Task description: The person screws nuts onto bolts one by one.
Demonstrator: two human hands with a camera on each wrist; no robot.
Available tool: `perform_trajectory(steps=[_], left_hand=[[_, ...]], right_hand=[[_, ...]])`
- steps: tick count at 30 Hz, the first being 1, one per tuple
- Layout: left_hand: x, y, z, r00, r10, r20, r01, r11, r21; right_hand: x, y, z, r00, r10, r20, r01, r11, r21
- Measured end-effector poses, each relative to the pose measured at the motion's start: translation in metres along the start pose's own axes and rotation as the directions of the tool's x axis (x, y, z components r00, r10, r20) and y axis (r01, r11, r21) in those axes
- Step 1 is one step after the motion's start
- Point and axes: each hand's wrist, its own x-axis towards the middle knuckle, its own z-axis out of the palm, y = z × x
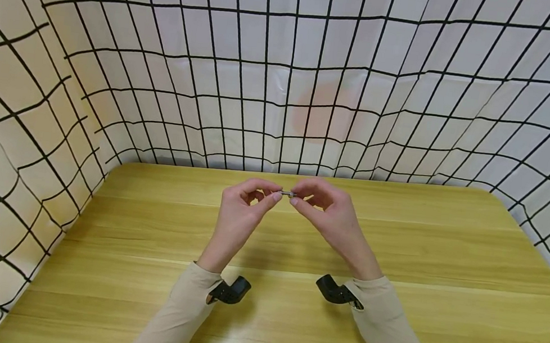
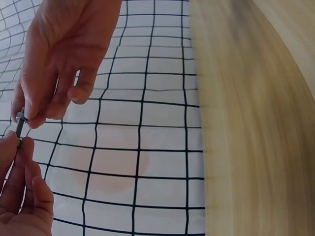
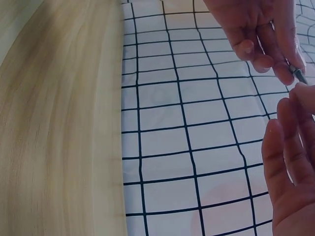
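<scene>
Above the middle of the table a small metal bolt spans the short gap between both hands' fingertips. My left hand pinches one end between thumb and index finger. Thumb and fingertips of my right hand pinch the other end, where a wider piece like a nut shows. Seen from the left wrist, the bolt stands nearly upright between the two sets of fingers. Screw thread shows on the bolt in the right wrist view. Fingertips cover both its ends.
A wooden table lies beneath the hands. White sheeting with a black grid rises behind it and at both sides. Black wrist mounts, one on the left sleeve and one on the right, jut inward over the table.
</scene>
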Motion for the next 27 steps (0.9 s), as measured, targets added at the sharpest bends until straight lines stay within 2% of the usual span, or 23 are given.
perform_trajectory(steps=[18,27], left_hand=[[0.0012,-0.0022,0.0000,0.999,0.037,0.023,-0.037,0.999,-0.011],[0.0007,-0.0019,0.0012,0.999,0.028,0.018,-0.027,1.000,-0.006]], right_hand=[[0.0006,-0.0003,0.0010,0.998,0.067,0.015,-0.067,0.997,0.038],[0.0007,-0.0011,0.0023,0.994,0.111,0.022,-0.112,0.993,0.028]])
